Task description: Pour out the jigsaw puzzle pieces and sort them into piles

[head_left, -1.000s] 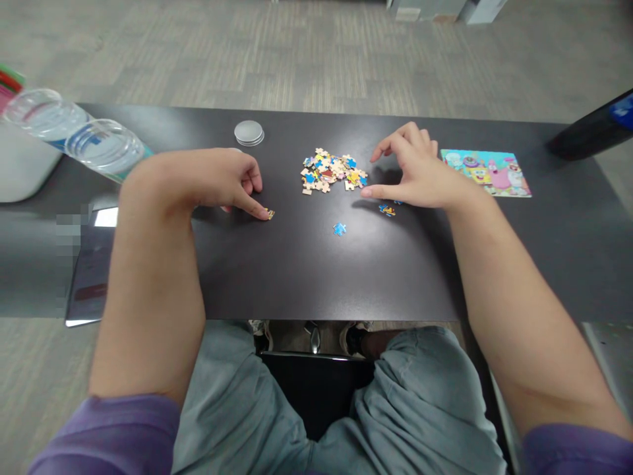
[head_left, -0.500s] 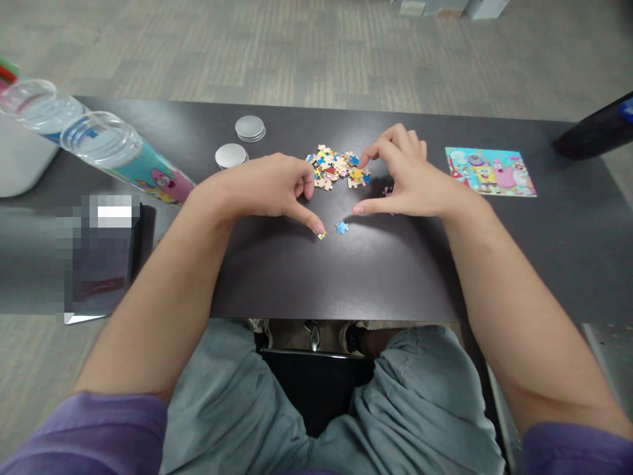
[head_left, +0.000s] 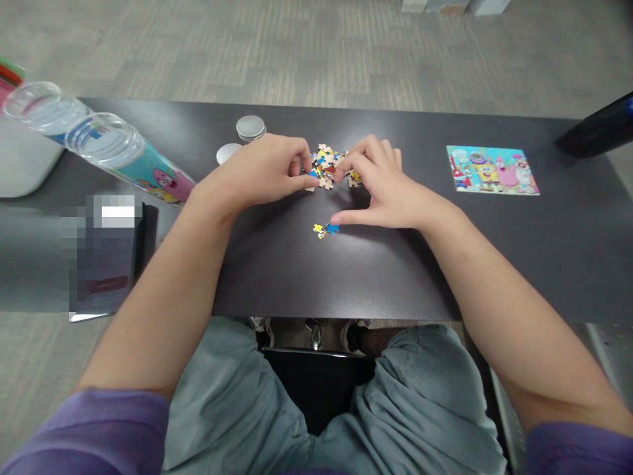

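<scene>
My left hand (head_left: 271, 168) is at the left edge of a loose pile of jigsaw pieces (head_left: 326, 158), thumb and forefinger closed around a blue puzzle piece (head_left: 313, 174). My right hand (head_left: 380, 188) reaches over the pile's near right side with thumb and fingers spread apart. Its thumb tip touches a blue puzzle piece (head_left: 333, 229) lying on the table. Right beside that lies a small yellow and white puzzle piece group (head_left: 319, 231); whether they interlock is too small to tell. Part of the pile is hidden behind my right fingers.
A colourful cartoon picture card (head_left: 493, 170) lies to the right, with a dark cylinder (head_left: 598, 128) beyond it. Round silver lids (head_left: 250, 127) are at the back left. Clear-topped tubes (head_left: 131, 158) and a dark flat object (head_left: 106, 264) occupy the left side of the dark table (head_left: 297, 284).
My left hand has moved up from the yellow piece to the pile's edge. My right hand has shifted left, and its thumb now touches the blue piece, which lies closer to the yellow one.
</scene>
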{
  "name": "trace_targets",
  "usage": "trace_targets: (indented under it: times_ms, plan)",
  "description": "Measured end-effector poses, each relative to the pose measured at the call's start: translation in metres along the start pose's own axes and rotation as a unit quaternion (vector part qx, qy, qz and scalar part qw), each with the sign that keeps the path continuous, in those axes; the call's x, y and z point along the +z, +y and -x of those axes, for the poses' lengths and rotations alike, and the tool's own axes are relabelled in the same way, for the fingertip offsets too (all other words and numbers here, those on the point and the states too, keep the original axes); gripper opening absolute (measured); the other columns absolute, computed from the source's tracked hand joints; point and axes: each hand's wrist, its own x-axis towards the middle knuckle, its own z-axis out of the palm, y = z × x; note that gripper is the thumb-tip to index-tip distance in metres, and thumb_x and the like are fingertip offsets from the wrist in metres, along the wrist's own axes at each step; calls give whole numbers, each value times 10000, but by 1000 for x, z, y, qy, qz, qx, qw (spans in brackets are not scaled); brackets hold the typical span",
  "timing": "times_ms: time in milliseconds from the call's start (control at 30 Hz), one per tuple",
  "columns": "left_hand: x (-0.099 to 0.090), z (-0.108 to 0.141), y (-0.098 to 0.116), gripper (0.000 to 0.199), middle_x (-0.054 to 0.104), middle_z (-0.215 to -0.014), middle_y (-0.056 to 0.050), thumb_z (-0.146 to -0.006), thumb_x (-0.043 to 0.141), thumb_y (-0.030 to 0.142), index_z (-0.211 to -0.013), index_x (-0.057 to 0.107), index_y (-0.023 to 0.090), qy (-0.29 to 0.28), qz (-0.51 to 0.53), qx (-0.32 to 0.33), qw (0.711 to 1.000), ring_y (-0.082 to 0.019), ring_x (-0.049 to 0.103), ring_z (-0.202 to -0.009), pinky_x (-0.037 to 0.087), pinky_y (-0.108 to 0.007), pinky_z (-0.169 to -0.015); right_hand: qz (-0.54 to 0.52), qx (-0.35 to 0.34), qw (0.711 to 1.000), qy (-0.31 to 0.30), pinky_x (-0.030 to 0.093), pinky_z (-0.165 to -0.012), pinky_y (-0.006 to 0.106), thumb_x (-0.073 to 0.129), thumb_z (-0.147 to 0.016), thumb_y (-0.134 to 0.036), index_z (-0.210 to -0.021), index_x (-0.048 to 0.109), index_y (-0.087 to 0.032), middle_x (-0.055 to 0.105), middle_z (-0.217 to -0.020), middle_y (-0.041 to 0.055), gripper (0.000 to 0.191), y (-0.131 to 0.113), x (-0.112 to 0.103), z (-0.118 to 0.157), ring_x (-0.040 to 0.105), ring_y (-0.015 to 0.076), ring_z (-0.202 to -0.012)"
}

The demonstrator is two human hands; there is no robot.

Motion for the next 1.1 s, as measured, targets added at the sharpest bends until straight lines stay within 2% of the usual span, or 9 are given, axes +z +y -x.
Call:
trace_targets:
  times_ms: [133,267,400,500,633,800,1000,1100]
  plan:
    - [2,-3,-3,339,734,-858,-14,-961,833,546,-1130,777,258,1,-6,20,1000,-271,692,-775,451,-459,-806,16,29,999,35,490,-1251,738,707,-1098,-1053,-1476,790,-303,672,-1578,204,844,11,-5,3,607,530,-1434]
    - [2,-4,-1,298,751,-890,1,-969,921,458,-1121,787,239,-4,-9,16,1000,-246,699,-788,458,-440,-828,35,51,997,50,490,-1247,766,754,-1129,-914,-1467,793,-303,691,-1571,208,700,24,-7,4,607,542,-1434]
    - [-2,-2,-3,425,783,-924,-23,-914,850,614,-1124,824,246,-23,23,23,999,-262,736,-825,511,-444,-852,37,58,997,45,501,-1245,772,797,-1123,-822,-1429,800,-309,708,-1562,202,598,31,-6,4,622,541,-1431]
    - [-5,-1,-4,558,796,-932,-46,-845,800,730,-1123,836,248,-31,22,0,999,-291,754,-845,535,-460,-845,39,67,996,46,500,-1252,770,809,-1120,-781,-1406,803,-311,713,-1568,199,551,32,-6,4,630,540,-1440]
    - [-3,-3,-2,616,804,-970,-61,-808,790,759,-1137,837,241,-22,4,-3,1000,-302,766,-887,539,-466,-902,36,68,996,45,503,-1251,771,818,-1113,-770,-1402,810,-315,725,-1559,197,539,33,-7,4,634,541,-1441]
    - [0,-6,0,403,782,-963,-44,-882,831,614,-1057,832,250,-14,13,36,999,-283,769,-916,548,-439,-926,34,67,996,41,492,-1263,786,806,-1122,-767,-1401,815,-311,728,-1560,204,535,32,-7,4,638,544,-1433]
    - [-7,-2,8,235,729,-844,29,-946,921,356,-1142,865,239,-22,-7,-22,999,-240,727,-762,501,-401,-781,33,70,996,41,492,-1255,776,825,-1117,-738,-1406,812,-320,731,-1562,200,508,33,-7,4,637,546,-1437]
    - [-8,0,10,250,734,-833,29,-924,883,308,-1165,870,243,-2,1,-12,1000,-237,714,-748,493,-404,-768,34,64,996,46,499,-1243,779,821,-1127,-731,-1415,820,-320,730,-1560,208,502,34,-7,5,643,551,-1429]
